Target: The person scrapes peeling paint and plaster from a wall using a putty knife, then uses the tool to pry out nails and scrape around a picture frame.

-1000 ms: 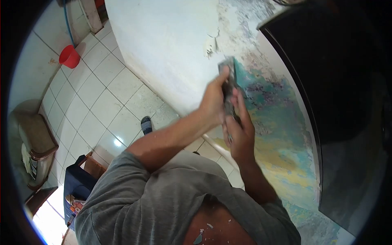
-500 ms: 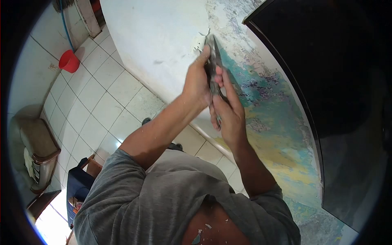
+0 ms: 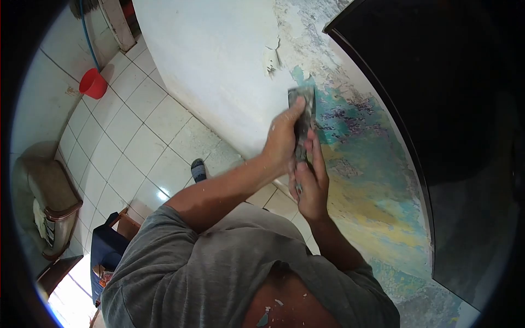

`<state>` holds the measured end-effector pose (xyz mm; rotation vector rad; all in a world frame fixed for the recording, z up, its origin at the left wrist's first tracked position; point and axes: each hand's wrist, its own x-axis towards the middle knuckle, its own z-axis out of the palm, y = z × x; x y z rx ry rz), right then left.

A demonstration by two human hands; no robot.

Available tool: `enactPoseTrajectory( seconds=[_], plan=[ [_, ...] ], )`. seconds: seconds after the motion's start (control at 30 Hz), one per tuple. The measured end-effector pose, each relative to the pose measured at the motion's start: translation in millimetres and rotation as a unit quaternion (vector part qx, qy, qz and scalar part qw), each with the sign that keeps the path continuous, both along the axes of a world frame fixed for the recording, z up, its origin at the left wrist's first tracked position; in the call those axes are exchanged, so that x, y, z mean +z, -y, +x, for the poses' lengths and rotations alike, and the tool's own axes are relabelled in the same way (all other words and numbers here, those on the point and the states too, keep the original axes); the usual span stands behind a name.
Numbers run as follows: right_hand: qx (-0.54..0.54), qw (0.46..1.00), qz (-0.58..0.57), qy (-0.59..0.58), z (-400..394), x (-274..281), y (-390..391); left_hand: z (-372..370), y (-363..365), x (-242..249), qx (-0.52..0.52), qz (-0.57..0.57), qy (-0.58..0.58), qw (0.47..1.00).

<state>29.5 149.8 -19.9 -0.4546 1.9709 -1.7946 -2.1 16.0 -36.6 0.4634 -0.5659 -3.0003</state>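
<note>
A grey, worn paint scraper (image 3: 309,102) is held in both hands at the wall, its wide blade up at the edge of the peeled paint. My left hand (image 3: 283,136) is closed around the upper part, thumb laid flat along the blade. Below it, my right hand (image 3: 311,188) grips the handle, fingers wrapped round it. The wall carries smooth white paint (image 3: 219,71) to the left and a stripped patch (image 3: 361,180) of teal, yellow and purple to the right. A curled flake of white paint (image 3: 272,59) hangs above the blade.
A large dark glossy panel (image 3: 465,136) borders the stripped wall on the right. White floor tiles (image 3: 147,136) lie to the left, with a red bucket (image 3: 93,83), a brown armchair (image 3: 49,191) and my foot (image 3: 198,170) there. Paint chips (image 3: 279,302) stick to my chest.
Both hands and the scraper have moved down and slightly right, away from the curled flake. The blade shows more of its flat face, and a foot has come into fuller view.
</note>
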Motion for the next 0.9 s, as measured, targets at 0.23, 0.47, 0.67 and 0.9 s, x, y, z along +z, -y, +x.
enactPoseTrajectory(
  seconds=[0.23, 0.47, 0.67, 0.9],
  plan=[
    [0.051, 0.997, -0.054, -0.011, -28.1, 33.6, 52.0, -17.7, 49.2, 26.8, 0.047, -0.007, -0.01, 0.999],
    [-0.01, 0.996, -0.06, -0.059, -1.1, -15.7, 6.0, -3.6, 0.2, -2.4, 0.006, -0.043, 0.002, 0.999],
    [0.054, 0.994, -0.087, -0.042, -25.0, 18.1, 50.9, -13.5, 46.1, 32.0, 0.059, -0.094, 0.05, 0.993],
    [0.012, 0.997, -0.066, -0.028, -9.9, -13.3, 9.3, -8.4, 3.2, -1.9, 0.041, -0.112, -0.004, 0.993]
  ],
)
